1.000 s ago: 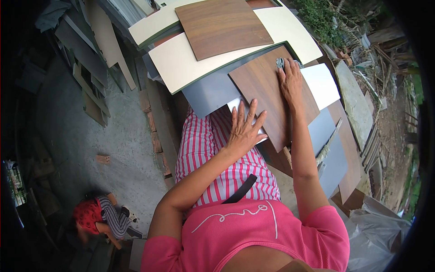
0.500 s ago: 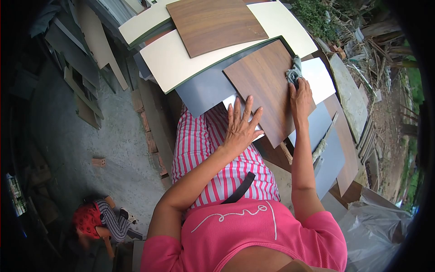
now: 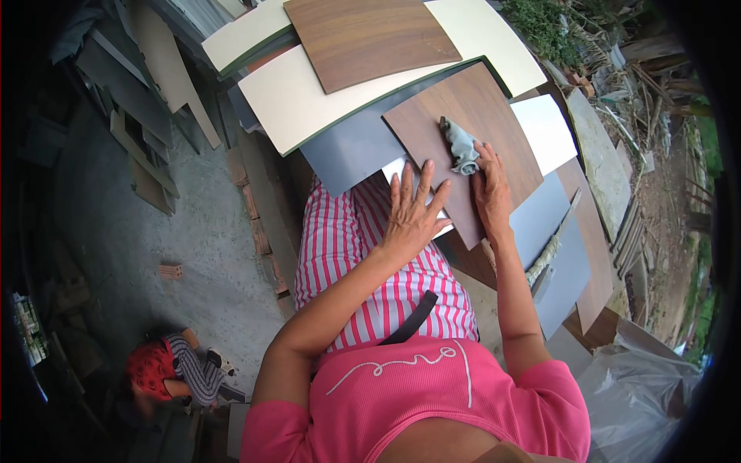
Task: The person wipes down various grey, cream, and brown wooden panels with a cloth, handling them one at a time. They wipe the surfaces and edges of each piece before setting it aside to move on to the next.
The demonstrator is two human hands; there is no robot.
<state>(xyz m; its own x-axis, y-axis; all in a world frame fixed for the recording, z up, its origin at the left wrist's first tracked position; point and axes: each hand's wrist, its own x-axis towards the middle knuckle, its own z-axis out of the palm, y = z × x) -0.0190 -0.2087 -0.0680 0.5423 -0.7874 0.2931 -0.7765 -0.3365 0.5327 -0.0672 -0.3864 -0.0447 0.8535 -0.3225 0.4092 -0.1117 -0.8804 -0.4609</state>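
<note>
The left hand [image 3: 411, 220] spreads its fingers on the near edge of the brown board [image 3: 491, 100], probably for steadying it. On this board, the right hand [image 3: 494, 197] touches the cloth [image 3: 461, 145]; its grip cannot be told.

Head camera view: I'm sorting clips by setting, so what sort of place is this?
Probably a makeshift, partly outdoor workshop or storage yard: brown wood-grain panels and cream rectangular panels lie overlapping, long grey boards lean beside a grey concrete floor, and leafy green plants grow beyond.
</note>
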